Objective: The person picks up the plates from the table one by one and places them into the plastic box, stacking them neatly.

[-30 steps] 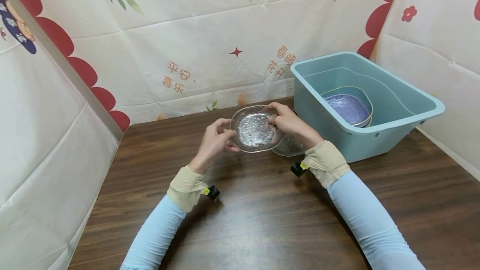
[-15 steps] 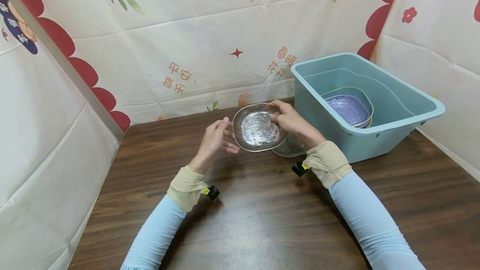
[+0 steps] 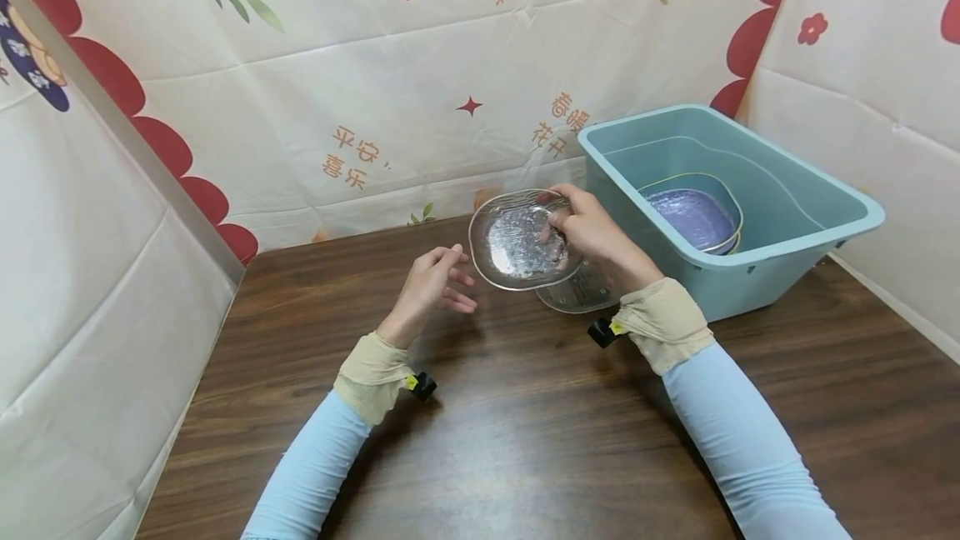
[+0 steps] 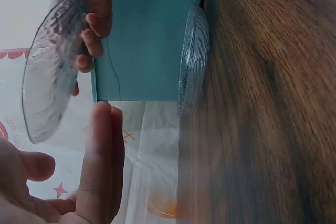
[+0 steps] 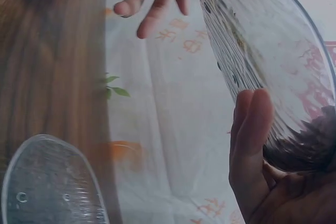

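Observation:
My right hand (image 3: 592, 227) grips a clear, ripple-textured shallow dish (image 3: 517, 244) by its right rim, thumb on the inside and fingers underneath. In the left wrist view that dish (image 4: 50, 77) is held up on its side, well off the table. My left hand (image 3: 435, 286) is off the dish, just to its left, with fingers extended and nothing in them. A second clear dish (image 3: 581, 294) rests on the table below the held one, beside the blue-green tub. Small round feet show on its underside (image 5: 44, 198) in the right wrist view.
The blue-green tub (image 3: 795, 244) stands at the back right of the brown wood table (image 3: 480, 440). Inside it lie nested bowls, with a purple bowl (image 3: 693, 215) on top. White patterned cloth (image 3: 420, 65) hangs along the back and sides.
My left hand has let go of the dish and its fingers have opened. The right hand has lifted the dish slightly up and to the right, uncovering more of the dish below.

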`<action>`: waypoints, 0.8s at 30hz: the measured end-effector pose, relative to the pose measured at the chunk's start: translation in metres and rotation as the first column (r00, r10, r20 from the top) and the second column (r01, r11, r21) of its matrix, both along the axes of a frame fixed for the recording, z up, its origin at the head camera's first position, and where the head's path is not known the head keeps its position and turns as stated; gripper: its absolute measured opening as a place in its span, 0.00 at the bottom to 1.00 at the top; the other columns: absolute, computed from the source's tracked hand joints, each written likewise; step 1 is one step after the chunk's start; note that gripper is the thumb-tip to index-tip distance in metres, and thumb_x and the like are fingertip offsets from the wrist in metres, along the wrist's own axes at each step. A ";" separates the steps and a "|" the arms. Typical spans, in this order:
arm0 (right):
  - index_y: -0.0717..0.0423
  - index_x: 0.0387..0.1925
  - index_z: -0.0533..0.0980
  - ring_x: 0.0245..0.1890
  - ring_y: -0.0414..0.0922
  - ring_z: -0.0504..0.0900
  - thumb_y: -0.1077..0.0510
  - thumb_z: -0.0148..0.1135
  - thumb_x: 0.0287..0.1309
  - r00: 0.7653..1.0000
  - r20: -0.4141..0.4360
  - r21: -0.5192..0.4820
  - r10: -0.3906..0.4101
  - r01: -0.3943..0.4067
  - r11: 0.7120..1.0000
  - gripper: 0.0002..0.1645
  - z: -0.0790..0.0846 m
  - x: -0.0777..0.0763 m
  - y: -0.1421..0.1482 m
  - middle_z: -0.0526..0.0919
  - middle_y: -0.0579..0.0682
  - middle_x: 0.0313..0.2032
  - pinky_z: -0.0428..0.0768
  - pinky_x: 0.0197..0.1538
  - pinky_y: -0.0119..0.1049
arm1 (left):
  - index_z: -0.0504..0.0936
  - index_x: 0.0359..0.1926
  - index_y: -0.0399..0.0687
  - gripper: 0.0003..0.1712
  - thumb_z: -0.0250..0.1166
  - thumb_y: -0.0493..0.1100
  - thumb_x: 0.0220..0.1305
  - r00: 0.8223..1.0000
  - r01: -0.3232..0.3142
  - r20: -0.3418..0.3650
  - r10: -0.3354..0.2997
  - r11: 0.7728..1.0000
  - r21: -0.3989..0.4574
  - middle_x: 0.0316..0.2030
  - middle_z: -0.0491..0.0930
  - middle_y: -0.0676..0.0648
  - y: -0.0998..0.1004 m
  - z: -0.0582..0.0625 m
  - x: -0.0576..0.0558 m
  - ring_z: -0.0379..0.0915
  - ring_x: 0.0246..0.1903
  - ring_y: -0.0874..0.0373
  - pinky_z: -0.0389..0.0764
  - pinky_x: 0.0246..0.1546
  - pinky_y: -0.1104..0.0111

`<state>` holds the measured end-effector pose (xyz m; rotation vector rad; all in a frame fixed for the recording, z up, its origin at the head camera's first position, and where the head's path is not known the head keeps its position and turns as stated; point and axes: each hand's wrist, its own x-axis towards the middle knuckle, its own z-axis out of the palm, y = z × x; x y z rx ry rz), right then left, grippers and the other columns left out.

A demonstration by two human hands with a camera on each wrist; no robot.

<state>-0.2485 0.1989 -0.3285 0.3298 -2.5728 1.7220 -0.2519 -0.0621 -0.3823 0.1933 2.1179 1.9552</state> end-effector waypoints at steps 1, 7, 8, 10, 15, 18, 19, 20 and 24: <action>0.67 0.68 0.65 0.15 0.40 0.79 0.71 0.39 0.72 1.000 -0.011 -0.004 -0.004 0.004 1.000 0.25 0.002 0.001 0.000 0.83 0.57 0.28 0.84 0.18 0.39 | 0.73 0.63 0.31 0.31 0.49 0.56 0.82 1.000 0.001 -0.001 -0.001 1.000 -0.001 0.35 0.81 0.37 0.000 0.000 0.000 0.85 0.18 0.50 0.92 0.27 0.56; 0.68 0.69 0.64 0.15 0.40 0.80 0.72 0.39 0.74 0.999 -0.037 -0.060 -0.008 0.006 0.998 0.25 0.016 0.011 0.004 0.82 0.51 0.25 0.85 0.20 0.38 | 0.74 0.61 0.31 0.29 0.49 0.55 0.82 1.000 0.005 -0.016 -0.006 1.000 -0.011 0.38 0.82 0.33 0.001 0.000 0.001 0.85 0.18 0.51 0.92 0.26 0.55; 0.68 0.69 0.64 0.15 0.40 0.80 0.71 0.39 0.74 0.999 -0.039 -0.072 -0.012 0.010 0.997 0.25 0.018 0.012 0.005 0.82 0.51 0.25 0.85 0.20 0.38 | 0.75 0.60 0.32 0.29 0.50 0.55 0.82 1.000 0.008 -0.016 -0.008 1.000 -0.014 0.40 0.82 0.31 0.001 0.001 0.001 0.85 0.18 0.50 0.92 0.27 0.55; 0.68 0.69 0.63 0.14 0.40 0.80 0.71 0.39 0.74 0.999 -0.044 -0.098 -0.025 0.020 0.995 0.24 0.021 0.016 0.006 0.81 0.49 0.24 0.86 0.20 0.39 | 0.76 0.58 0.33 0.28 0.50 0.55 0.81 1.000 0.014 -0.019 -0.014 1.000 -0.020 0.42 0.82 0.28 0.001 0.001 0.002 0.85 0.18 0.50 0.92 0.27 0.54; 0.66 0.70 0.60 0.14 0.41 0.81 0.71 0.39 0.75 0.996 -0.065 -0.121 -0.068 0.060 0.991 0.25 0.030 0.024 0.009 0.81 0.47 0.23 0.86 0.22 0.38 | 0.77 0.55 0.35 0.26 0.51 0.55 0.81 0.999 0.034 -0.019 -0.035 0.999 -0.026 0.44 0.82 0.26 0.002 0.001 0.002 0.85 0.19 0.50 0.92 0.28 0.55; 0.64 0.72 0.59 0.15 0.43 0.81 0.71 0.39 0.76 0.993 -0.080 -0.102 -0.091 0.082 0.991 0.26 0.034 0.028 0.011 0.81 0.48 0.25 0.86 0.23 0.38 | 0.77 0.55 0.36 0.25 0.51 0.54 0.81 0.999 0.044 -0.018 -0.044 0.999 -0.032 0.44 0.82 0.27 0.003 0.001 0.003 0.85 0.18 0.51 0.92 0.27 0.56; 0.63 0.72 0.59 0.15 0.43 0.81 0.70 0.39 0.76 0.992 -0.083 -0.098 -0.097 0.089 0.991 0.26 0.035 0.029 0.011 0.81 0.48 0.25 0.86 0.22 0.39 | 0.77 0.55 0.35 0.25 0.51 0.54 0.81 0.999 0.046 -0.018 -0.046 0.998 -0.033 0.45 0.82 0.26 0.003 0.001 0.003 0.85 0.18 0.51 0.92 0.26 0.57; 0.62 0.72 0.59 0.15 0.43 0.82 0.70 0.39 0.76 0.991 -0.084 -0.095 -0.102 0.094 0.991 0.26 0.036 0.030 0.012 0.81 0.48 0.25 0.86 0.21 0.39 | 0.77 0.55 0.35 0.25 0.52 0.54 0.80 0.999 0.045 -0.020 -0.046 0.998 -0.035 0.45 0.82 0.25 0.004 0.001 0.003 0.85 0.18 0.51 0.91 0.26 0.57; 0.61 0.72 0.60 0.16 0.45 0.82 0.68 0.40 0.77 0.991 -0.078 -0.099 -0.107 0.099 0.990 0.26 0.038 0.034 0.015 0.82 0.49 0.26 0.86 0.21 0.41 | 0.76 0.57 0.32 0.26 0.51 0.54 0.81 0.998 0.053 -0.017 -0.054 0.998 -0.046 0.46 0.81 0.23 0.004 -0.001 0.005 0.85 0.18 0.51 0.91 0.25 0.58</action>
